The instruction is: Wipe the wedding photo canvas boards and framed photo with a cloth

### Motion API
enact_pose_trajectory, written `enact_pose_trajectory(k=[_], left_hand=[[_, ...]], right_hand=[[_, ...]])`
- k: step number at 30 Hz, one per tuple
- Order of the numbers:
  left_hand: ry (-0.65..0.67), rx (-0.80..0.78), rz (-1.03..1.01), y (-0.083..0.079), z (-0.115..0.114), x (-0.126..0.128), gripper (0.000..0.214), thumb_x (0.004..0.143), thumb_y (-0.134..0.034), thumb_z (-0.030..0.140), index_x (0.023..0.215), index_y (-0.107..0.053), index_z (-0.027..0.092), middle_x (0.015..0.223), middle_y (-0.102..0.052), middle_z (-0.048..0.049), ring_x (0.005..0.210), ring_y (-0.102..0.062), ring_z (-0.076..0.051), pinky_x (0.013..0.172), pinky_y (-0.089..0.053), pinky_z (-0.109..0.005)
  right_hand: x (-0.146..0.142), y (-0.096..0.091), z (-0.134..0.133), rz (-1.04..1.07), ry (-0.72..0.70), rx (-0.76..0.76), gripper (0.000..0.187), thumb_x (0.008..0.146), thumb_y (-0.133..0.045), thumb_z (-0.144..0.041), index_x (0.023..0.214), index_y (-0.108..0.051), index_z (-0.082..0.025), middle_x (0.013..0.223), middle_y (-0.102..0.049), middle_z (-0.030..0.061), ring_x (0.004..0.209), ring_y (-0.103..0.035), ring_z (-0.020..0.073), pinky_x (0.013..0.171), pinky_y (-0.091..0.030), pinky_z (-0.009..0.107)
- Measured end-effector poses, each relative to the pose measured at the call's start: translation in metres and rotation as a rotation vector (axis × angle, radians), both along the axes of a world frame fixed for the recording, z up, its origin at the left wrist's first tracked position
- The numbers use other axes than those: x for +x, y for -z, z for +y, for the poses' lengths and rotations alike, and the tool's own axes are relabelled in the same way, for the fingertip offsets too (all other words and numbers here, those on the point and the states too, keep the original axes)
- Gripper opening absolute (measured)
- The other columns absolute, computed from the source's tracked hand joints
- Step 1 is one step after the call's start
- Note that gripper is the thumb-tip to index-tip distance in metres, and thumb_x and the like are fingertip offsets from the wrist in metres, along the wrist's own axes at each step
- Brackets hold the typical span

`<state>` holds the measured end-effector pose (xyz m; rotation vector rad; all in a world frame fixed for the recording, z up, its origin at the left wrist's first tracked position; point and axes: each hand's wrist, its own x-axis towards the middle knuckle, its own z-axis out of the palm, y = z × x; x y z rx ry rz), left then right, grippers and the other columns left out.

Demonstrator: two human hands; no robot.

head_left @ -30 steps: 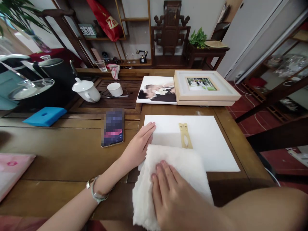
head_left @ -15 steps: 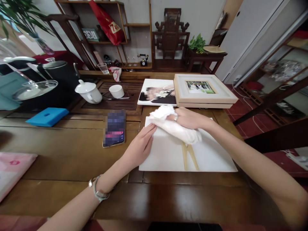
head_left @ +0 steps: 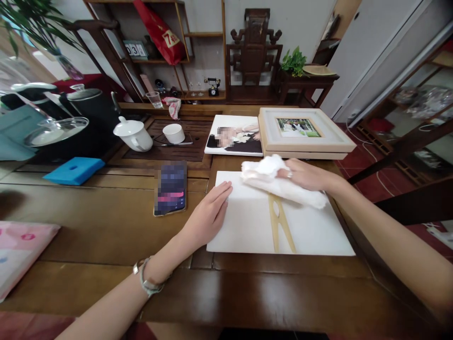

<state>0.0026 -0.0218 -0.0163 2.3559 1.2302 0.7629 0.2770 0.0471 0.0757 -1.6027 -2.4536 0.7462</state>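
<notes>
A flat white panel (head_left: pixel 244 226) lies on the wooden table, with a tan A-shaped piece (head_left: pixel 278 219) on its surface, perhaps a stand. My right hand (head_left: pixel 306 174) grips a crumpled white cloth (head_left: pixel 269 172), which rests across the panel's upper right part and covers the top of the tan piece. Flat on the panel's left edge lies my left hand (head_left: pixel 208 212), its fingers stretched out and holding nothing.
Behind the panel are a photo print (head_left: pixel 233 137) and a framed photo (head_left: pixel 304 127). Left of my left hand lies a phone (head_left: pixel 171 189). Farther left are a white lidded cup (head_left: pixel 133 134), a small white bowl (head_left: pixel 173 133), a blue block (head_left: pixel 74 171) and a pink-white packet (head_left: pixel 24 250).
My right hand has slid the cloth to the right over the panel, uncovering more of the tan piece. My left hand has stayed at the panel's left edge.
</notes>
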Motion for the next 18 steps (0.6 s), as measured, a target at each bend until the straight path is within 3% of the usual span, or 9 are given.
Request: enact_pose_trajectory(k=[7,9,13,15,18], left_hand=[[-0.013,-0.002,0.019,-0.001,-0.001,0.001,0.043,0.101,-0.032,0.021,0.142,-0.046,0.017,0.151,-0.044,-0.0117,0.144,-0.035,-0.024,0.120,-0.030,-0.049],[-0.016,-0.009,0.026,-0.002,-0.001,0.002,0.044,0.101,-0.032,0.021,0.142,-0.045,0.017,0.152,-0.043,-0.0115,0.144,-0.035,-0.024,0.120,-0.030,-0.049],[-0.016,-0.019,0.033,-0.003,-0.001,0.002,0.044,0.101,-0.032,0.021,0.142,-0.045,0.017,0.152,-0.043,-0.0110,0.144,-0.034,-0.023,0.121,-0.029,-0.047],[-0.016,-0.020,0.039,-0.003,-0.001,0.002,0.044,0.101,-0.031,0.022,0.142,-0.046,0.015,0.153,-0.042,-0.0118,0.145,-0.033,-0.023,0.121,-0.029,-0.047],[-0.013,-0.021,0.035,-0.003,-0.001,0.001,0.044,0.101,-0.032,0.022,0.142,-0.045,0.015,0.153,-0.042,-0.0119,0.145,-0.034,-0.023,0.120,-0.029,-0.047]], right_hand=[[0.067,0.009,-0.062,-0.076,0.318,0.025,0.030,0.090,-0.039,-0.040,0.066,-0.043,-0.023,0.080,-0.059,0.0108,0.078,-0.058,0.0262,0.072,-0.047,0.041],[0.076,0.012,-0.088,-0.102,0.290,-0.027,0.031,0.089,-0.041,-0.043,0.064,-0.043,-0.025,0.078,-0.059,0.0116,0.076,-0.059,0.0286,0.072,-0.049,0.044],[0.087,0.008,-0.134,-0.077,0.090,-0.151,0.026,0.087,-0.045,-0.049,0.071,-0.055,-0.031,0.076,-0.062,0.0109,0.073,-0.062,0.0305,0.070,-0.054,0.046],[0.085,0.003,-0.138,-0.093,0.069,-0.156,0.024,0.086,-0.047,-0.049,0.071,-0.058,-0.033,0.075,-0.063,0.0109,0.071,-0.063,0.0306,0.069,-0.055,0.046],[0.075,0.001,-0.114,-0.145,0.108,-0.111,0.029,0.087,-0.047,-0.047,0.069,-0.059,-0.028,0.077,-0.065,0.0121,0.074,-0.064,0.0310,0.073,-0.055,0.048]])
